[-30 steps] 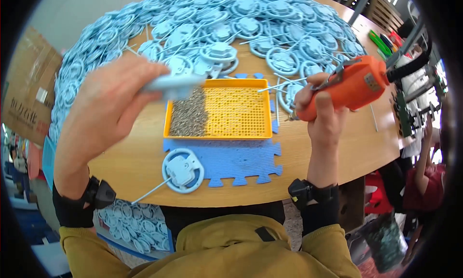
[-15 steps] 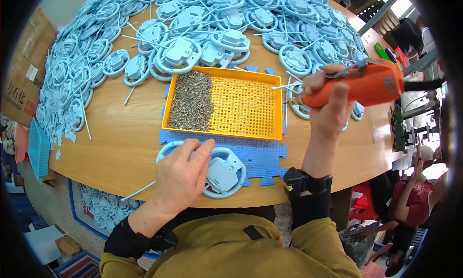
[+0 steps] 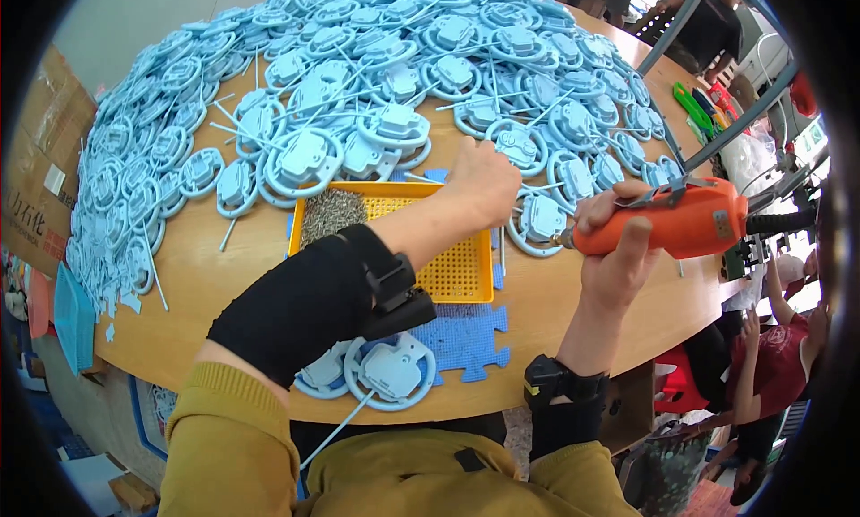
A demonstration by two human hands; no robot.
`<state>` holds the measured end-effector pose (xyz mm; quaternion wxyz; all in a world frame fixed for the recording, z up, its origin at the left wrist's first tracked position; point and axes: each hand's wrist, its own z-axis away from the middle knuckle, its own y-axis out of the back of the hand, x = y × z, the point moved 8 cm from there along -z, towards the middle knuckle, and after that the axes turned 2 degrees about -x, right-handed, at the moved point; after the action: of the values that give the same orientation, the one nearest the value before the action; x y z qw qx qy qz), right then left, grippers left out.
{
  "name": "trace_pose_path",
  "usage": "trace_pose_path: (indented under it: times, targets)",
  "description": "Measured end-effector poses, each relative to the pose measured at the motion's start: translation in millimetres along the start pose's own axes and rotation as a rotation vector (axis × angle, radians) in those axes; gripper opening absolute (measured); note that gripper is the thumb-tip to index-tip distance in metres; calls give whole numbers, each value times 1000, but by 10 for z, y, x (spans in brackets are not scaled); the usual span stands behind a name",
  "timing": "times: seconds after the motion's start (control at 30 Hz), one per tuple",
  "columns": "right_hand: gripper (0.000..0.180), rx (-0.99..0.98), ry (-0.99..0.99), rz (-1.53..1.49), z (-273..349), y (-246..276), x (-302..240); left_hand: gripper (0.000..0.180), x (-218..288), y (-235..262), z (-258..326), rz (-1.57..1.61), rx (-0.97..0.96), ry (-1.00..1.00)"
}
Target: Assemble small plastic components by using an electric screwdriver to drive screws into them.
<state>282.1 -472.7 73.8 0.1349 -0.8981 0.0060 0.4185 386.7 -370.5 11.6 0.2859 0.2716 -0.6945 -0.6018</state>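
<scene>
One orange power driver (image 3: 694, 219), black cord (image 3: 781, 221) — gripped in right hand (image 3: 614, 273); left hand (image 3: 484, 184) at pale-blue ring piece (image 3: 520, 146), grasp unclear.

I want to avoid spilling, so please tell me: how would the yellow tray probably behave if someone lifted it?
The yellow tray is probably stiff: its visible rim has a straight, boxy shape. It would likely feel heavier on the left, where small metal pieces are heaped. Those pieces look loose, so they may slide if it tilts.
</scene>
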Motion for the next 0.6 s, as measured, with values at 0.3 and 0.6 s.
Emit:
trace_pose_path:
  times: [0.3, 0.6]
  targets:
    - [51, 26, -6, -69, -22, 219, -2, 55, -818, -264, -450, 281, -251, 375]
    - [57, 83, -11, 74, -10, 260, -20, 48, -1249, -559, -846, 869, 232, 485]
